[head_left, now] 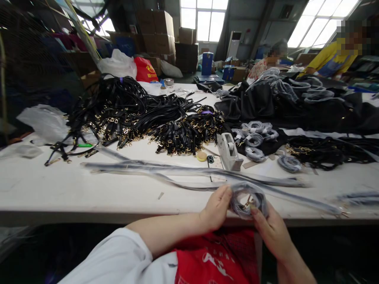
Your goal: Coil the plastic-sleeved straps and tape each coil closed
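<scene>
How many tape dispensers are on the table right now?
1. The tape dispenser stands on the white table, beyond the hands and right of the black strap pile. Others may be hidden behind piles.

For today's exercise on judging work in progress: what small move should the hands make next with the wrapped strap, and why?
Probably one more turn of the coil. The left hand and right hand pinch a partly wound strap coil at the table edge, while the strap's tail trails loose to the right, unlike the finished rolls beyond.
</scene>
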The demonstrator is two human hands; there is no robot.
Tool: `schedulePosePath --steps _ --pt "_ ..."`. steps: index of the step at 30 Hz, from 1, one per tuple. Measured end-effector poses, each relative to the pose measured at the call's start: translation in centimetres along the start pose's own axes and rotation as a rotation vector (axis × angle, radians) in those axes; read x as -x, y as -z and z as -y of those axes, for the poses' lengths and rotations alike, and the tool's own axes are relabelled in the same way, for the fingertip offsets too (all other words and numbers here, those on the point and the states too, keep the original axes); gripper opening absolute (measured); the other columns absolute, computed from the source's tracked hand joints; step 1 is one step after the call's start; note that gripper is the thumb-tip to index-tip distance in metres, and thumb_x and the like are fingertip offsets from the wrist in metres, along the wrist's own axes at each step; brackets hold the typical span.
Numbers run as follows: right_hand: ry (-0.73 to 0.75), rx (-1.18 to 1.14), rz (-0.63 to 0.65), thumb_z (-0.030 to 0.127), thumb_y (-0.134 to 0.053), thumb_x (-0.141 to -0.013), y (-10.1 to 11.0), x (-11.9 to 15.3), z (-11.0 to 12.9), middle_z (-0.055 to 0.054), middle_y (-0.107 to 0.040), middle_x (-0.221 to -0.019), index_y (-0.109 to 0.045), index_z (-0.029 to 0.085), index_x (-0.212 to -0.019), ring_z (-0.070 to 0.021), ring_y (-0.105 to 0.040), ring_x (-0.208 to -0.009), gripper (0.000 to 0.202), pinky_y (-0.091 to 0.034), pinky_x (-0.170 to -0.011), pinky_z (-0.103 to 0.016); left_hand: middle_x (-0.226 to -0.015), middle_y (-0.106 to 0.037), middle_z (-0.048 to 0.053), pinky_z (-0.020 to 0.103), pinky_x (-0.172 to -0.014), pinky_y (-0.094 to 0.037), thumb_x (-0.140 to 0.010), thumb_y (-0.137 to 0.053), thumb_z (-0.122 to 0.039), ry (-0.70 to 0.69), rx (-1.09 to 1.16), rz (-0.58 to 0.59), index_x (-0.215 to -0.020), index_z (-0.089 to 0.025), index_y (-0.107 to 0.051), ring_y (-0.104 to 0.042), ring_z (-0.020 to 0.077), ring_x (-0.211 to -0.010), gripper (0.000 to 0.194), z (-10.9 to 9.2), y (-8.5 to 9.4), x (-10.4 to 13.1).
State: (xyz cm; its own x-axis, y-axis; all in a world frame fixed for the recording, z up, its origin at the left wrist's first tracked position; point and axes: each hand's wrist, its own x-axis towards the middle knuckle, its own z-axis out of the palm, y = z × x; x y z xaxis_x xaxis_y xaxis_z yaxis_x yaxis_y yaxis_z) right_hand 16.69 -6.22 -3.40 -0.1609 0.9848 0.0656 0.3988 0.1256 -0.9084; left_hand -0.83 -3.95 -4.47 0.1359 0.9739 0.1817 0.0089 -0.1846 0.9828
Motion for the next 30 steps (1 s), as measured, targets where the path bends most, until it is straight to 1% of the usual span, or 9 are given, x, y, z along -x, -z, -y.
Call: schedulePosePath --steps 2,4,6,8,14,20,23,25,30 --pt "-0.028 0.118 0.323 0.047 -0.061 -0.087 2.2 -0.1 0.8 -0.007 -0.074 -0.097 -0.068 0.023 -0.113 -0.0281 -0.067 -0.095 0.036 -0.053 -0.085 -0.036 -0.106 -0.064 0.011 0.037 -0.092 -0.047 -0.097 -0.024 -0.055 -0.010 -0.133 0.091 -0.119 -0.015 -0.058 -0.060 0.0205 -0.095 0.056 -0.5 1.1 0.0" --pt "-0.066 0.211 0.626 0.040 -0.066 -0.084 2.9 0.1 1.3 -0.004 -0.074 -0.105 -0.072 0.027 -0.108 -0.0281 -0.067 -0.098 0.028 -0.050 -0.092 -0.036 -0.110 -0.065 0.011 0.038 -0.094 -0.047 -0.096 -0.031 -0.053 -0.036 -0.285 0.316 -0.128 -0.015 -0.054 -0.061 0.0219 -0.099 0.054 -1.2 1.8 0.0" --pt "-0.069 0.232 0.770 0.033 -0.064 -0.084 2.2 0.5 1.6 -0.004 -0.074 -0.110 -0.073 0.028 -0.106 -0.0282 -0.067 -0.100 0.024 -0.049 -0.094 -0.036 -0.118 -0.064 0.013 0.038 -0.096 -0.046 -0.092 -0.042 -0.053 -0.056 -0.387 0.656 -0.133 -0.016 -0.052 -0.060 0.0249 -0.107 0.056 -1.4 1.9 0.6" --pt "-0.057 0.180 0.796 0.028 -0.062 -0.084 0.6 1.0 1.4 -0.005 -0.073 -0.114 -0.074 0.026 -0.106 -0.0284 -0.066 -0.103 0.025 -0.049 -0.094 -0.036 -0.123 -0.064 0.014 0.039 -0.095 -0.048 -0.089 -0.049 -0.054 -0.026 -0.435 0.860 -0.134 -0.017 -0.051 -0.061 0.0279 -0.111 0.059 -1.0 1.8 1.7" --pt "-0.215 -0.070 0.635 0.026 -0.061 -0.084 -2.6 2.6 -0.4 -0.003 -0.075 -0.103 -0.074 0.023 -0.099 -0.0248 -0.067 -0.099 0.020 -0.050 -0.091 -0.032 -0.119 -0.067 0.009 0.032 -0.089 -0.050 -0.090 -0.052 -0.047 0.135 -0.417 0.649 -0.131 -0.022 -0.054 -0.064 0.0223 -0.103 0.048 1.8 1.9 4.6" --pt "-0.156 0.074 0.635 0.032 -0.056 -0.087 -1.5 1.4 0.4 -0.004 -0.076 -0.098 -0.074 0.024 -0.098 -0.0245 -0.067 -0.096 0.023 -0.049 -0.090 -0.031 -0.083 -0.070 0.002 0.022 -0.068 -0.044 -0.082 -0.061 -0.044 0.216 -0.509 0.534 -0.089 -0.020 -0.072 -0.059 0.0143 -0.074 0.027 2.2 2.5 2.8" --pt "-0.125 0.305 0.590 0.041 -0.053 -0.090 0.9 -1.8 -0.3 -0.002 -0.075 -0.080 -0.072 0.023 -0.098 -0.0202 -0.068 -0.076 0.027 -0.051 -0.073 -0.026 -0.060 -0.059 -0.002 0.020 -0.053 -0.035 -0.079 -0.063 -0.046 0.357 -0.590 0.600 -0.077 -0.018 -0.072 -0.046 0.0105 -0.056 0.030 2.3 3.5 2.3" --pt "-0.091 0.456 0.415 0.044 -0.046 -0.094 2.8 -5.3 -1.7 0.000 -0.073 -0.074 -0.070 0.023 -0.098 -0.0186 -0.067 -0.069 0.033 -0.050 -0.065 -0.025 -0.055 -0.053 -0.004 0.020 -0.049 -0.030 -0.078 -0.063 -0.047 0.460 -0.590 0.601 -0.075 -0.017 -0.071 -0.042 0.0098 -0.054 0.031 2.6 4.3 2.5" --pt "-0.043 0.755 -0.099 0.034 -0.045 -0.092 5.1 -15.6 -6.3 -0.017 -0.068 -0.112 -0.062 0.010 -0.116 -0.0298 -0.063 -0.104 0.038 -0.047 -0.092 -0.040 -0.058 -0.051 -0.004 0.021 -0.049 -0.030 -0.077 -0.060 -0.046 0.589 -0.544 0.486 -0.072 -0.016 -0.066 -0.044 0.0106 -0.057 0.031 3.9 5.7 2.9"
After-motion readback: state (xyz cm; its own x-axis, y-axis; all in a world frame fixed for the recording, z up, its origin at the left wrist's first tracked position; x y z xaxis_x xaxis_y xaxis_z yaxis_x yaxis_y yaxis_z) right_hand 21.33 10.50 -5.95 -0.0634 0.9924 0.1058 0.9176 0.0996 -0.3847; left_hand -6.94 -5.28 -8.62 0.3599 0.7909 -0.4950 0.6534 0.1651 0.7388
